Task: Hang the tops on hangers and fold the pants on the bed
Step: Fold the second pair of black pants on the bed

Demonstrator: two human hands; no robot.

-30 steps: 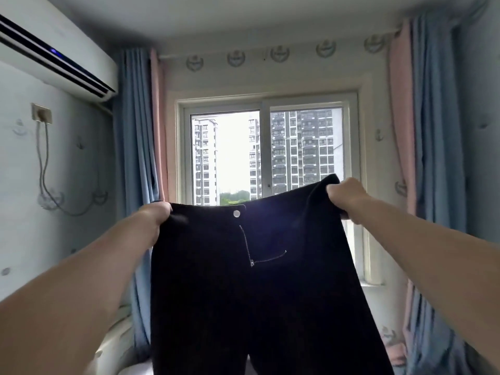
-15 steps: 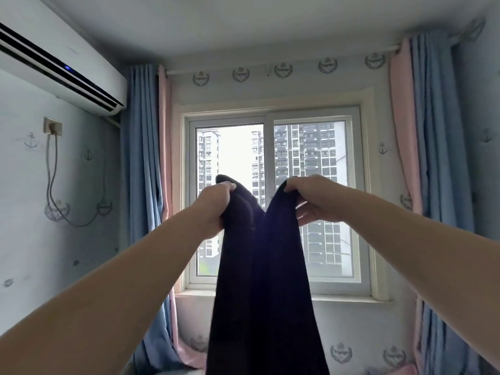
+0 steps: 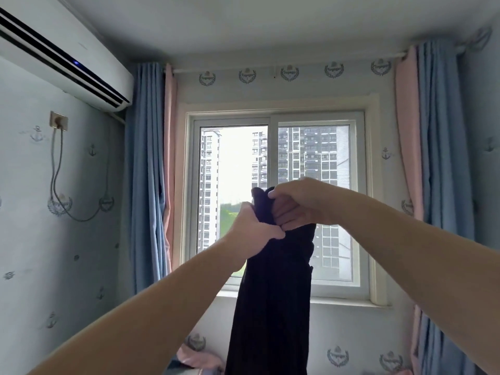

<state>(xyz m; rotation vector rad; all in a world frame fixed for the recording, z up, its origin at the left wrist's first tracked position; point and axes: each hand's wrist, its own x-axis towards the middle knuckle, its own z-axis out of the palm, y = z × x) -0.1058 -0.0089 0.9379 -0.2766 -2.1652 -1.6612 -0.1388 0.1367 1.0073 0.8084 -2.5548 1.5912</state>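
Note:
A pair of black pants (image 3: 273, 301) hangs straight down in front of the window, folded lengthwise with its legs together. Both my hands hold it up by the waistband at chest height. My left hand (image 3: 253, 230) grips the waistband from the left, just below and touching my right hand (image 3: 295, 203), whose fingers curl round the top of the bunched waistband. The pants' lower end runs out of the frame at the bottom. No hangers or tops can be made out.
A window (image 3: 276, 201) with a sill lies straight ahead, flanked by blue and pink curtains (image 3: 147, 171). An air conditioner (image 3: 62, 58) is mounted high on the left wall. Pink fabric (image 3: 194, 358) lies low at the bottom edge, left of the pants.
The pants were spread wide by the waistband; my hands have come together, folding them in half lengthwise. My hands now touch, and the camera has tilted down slightly.

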